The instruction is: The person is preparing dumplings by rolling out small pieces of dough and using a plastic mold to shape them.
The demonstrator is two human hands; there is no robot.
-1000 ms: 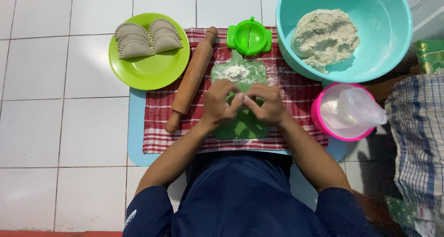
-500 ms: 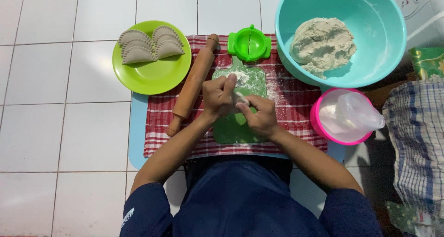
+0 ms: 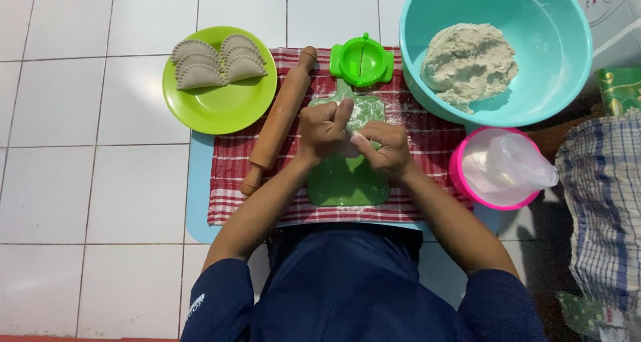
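Both hands meet at frame centre over a small green cutting board (image 3: pixel 347 182) that lies on a red-and-white checked cloth (image 3: pixel 427 148). Left hand (image 3: pixel 323 126) has fingers curled in, index finger stretched up toward the top of the frame, thumb side pressing on a small pale piece of dough (image 3: pixel 348 146) squeezed between the two hands. Right hand (image 3: pixel 383 148) has fingers bent and pinched on the same dough piece from the right; most of the dough is hidden by the fingers, shape cannot tell. Board has flour dusted on its upper part. Wooden rolling pin (image 3: pixel 279 118) lies diagonally on the cloth, just left of the left hand, not touched. Round green dumpling press (image 3: pixel 361 60) sits at the cloth's top edge, just above the board, opened flat. Lime-green plate (image 3: pixel 220 105) in upper left of centre holds four grey-beige crimped half-moon dumplings (image 3: pixel 217 63). Large turquoise bowl (image 3: pixel 534 55) at upper right holds a lump of rough pale dough (image 3: pixel 467 62). Pink bowl (image 3: pixel 467 182) at right of the hands has a clear plastic bag (image 3: pixel 511 165) in it. Light-blue mat (image 3: pixel 197 202) shows under the cloth, on white floor tiles (image 3: pixel 87 148). Blue-checked fabric (image 3: pixel 604 202) at right edge. Person's dark-blue sleeves at bottom of frame.
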